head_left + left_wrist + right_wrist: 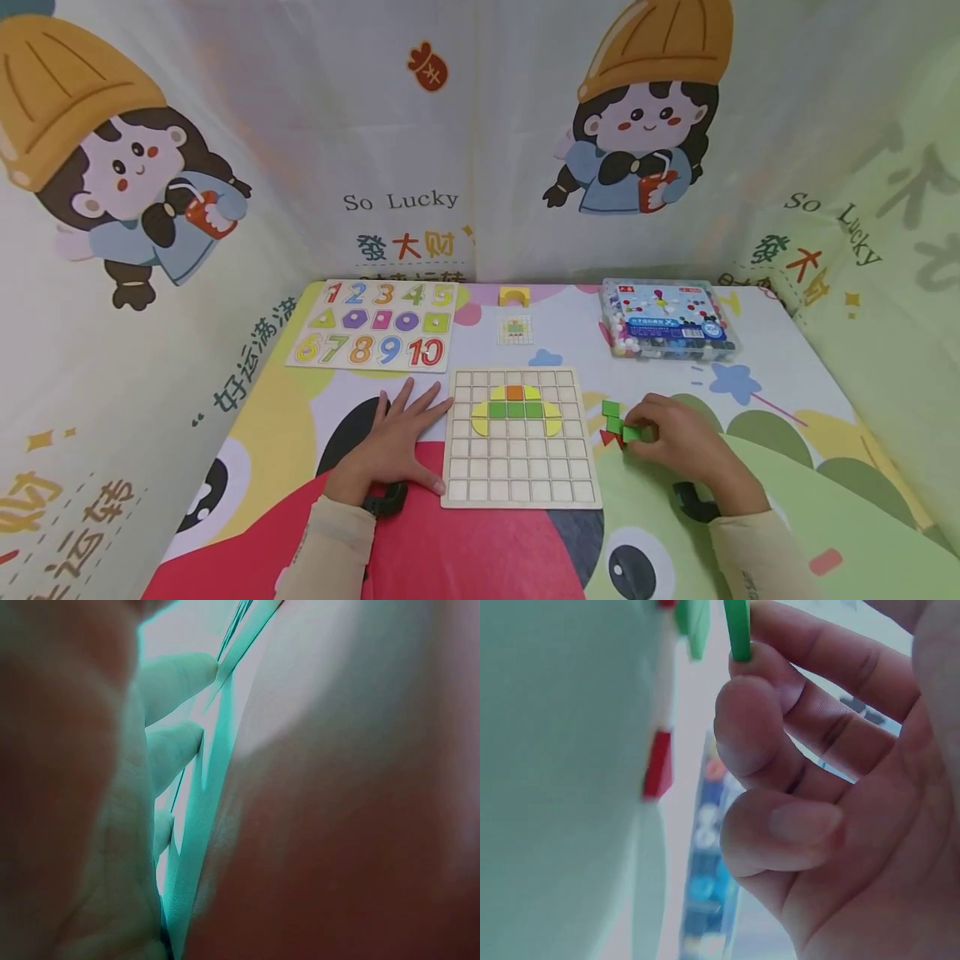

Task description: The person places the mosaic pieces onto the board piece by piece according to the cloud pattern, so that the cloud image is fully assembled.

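A wooden grid board (517,470) lies before me, bearing yellow rounded pieces (480,426), one orange square (514,392) and a row of green squares (515,409). With its fingers spread, my left hand (393,442) rests on the table, fingertips and thumb at the board's left edge. My right hand (675,437) pinches a green square tile (632,434), seen edge-on in the right wrist view as a thin green tile (739,631) at the fingertips. Beside that hand lie loose green squares (611,408) and red triangles (607,437).
A small pattern card (515,330) lies behind the board, with a yellow arch block (514,296) beyond it. At the back left is a number-and-shape puzzle board (315,322). A clear plastic box (670,318) of colourful parts stands at the back right. Printed cloth walls (510,150) surround the table.
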Motion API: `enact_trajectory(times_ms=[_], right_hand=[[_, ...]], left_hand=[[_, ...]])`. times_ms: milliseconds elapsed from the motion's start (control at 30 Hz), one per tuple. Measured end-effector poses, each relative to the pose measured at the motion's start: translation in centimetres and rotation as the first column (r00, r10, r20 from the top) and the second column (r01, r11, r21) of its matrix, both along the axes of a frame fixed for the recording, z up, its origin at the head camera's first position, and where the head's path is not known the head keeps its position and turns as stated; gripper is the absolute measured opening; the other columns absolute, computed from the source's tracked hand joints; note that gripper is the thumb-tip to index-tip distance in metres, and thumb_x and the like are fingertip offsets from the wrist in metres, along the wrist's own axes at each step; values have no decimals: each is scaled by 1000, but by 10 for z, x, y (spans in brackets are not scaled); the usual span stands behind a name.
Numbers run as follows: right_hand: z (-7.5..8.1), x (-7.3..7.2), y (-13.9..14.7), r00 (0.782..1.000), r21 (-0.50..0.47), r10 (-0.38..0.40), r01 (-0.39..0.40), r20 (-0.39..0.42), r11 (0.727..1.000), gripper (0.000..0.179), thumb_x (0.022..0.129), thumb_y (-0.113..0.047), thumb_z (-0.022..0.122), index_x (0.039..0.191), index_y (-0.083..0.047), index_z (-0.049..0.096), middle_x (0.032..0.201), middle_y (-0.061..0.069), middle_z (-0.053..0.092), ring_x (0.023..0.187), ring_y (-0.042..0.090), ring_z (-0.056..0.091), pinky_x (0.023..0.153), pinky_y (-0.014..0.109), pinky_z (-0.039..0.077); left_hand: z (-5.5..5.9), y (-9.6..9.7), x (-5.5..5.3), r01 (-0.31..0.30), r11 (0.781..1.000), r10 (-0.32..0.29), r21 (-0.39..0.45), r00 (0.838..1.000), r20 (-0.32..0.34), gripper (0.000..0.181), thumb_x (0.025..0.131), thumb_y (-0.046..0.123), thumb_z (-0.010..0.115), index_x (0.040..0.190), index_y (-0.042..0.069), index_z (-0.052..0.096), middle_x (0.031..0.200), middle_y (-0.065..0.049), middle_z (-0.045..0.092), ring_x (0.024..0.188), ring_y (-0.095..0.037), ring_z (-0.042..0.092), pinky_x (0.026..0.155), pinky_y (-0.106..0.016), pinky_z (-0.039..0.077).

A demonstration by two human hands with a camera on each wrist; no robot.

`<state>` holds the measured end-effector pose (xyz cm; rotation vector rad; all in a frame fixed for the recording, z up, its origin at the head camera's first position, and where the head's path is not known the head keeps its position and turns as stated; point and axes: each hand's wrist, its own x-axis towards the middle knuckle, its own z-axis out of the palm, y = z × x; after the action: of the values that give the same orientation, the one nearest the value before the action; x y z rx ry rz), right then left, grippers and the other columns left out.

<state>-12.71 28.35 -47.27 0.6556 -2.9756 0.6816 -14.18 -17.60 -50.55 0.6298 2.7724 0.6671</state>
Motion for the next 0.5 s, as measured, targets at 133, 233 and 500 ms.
enact_trajectory(times_ms=[133,233,500], right_hand=[[9,-5,-15,999,-25,46,-46,-14,999,18,80,-15,88,94,-18,76,88,-11,62,73,2,49,63,23,45],[13,-9,-29,996,-31,81,-82,-33,996,18,79,-15,86,93,-19,76,87,-12,62,72,2,49,64,23,45],[31,-27,-84,976,-25,216,-215,42,976,16,82,-17,79,98,-21,76,92,-11,63,79,7,56,70,25,50]], left_hand=[[-1,0,-2,4,1000,-4,-9,1000,-1,129,56,67,95,166,33,35,179,1,20,166,-41,0,127,-75,-5],[-1,0,-3,7,1000,-7,-12,1000,3,129,56,67,94,166,34,35,179,1,20,166,-41,-1,127,-76,-6],[0,1,-2,0,1000,0,-6,1000,13,129,56,65,96,166,33,37,179,1,20,166,-41,0,126,-75,-6]])
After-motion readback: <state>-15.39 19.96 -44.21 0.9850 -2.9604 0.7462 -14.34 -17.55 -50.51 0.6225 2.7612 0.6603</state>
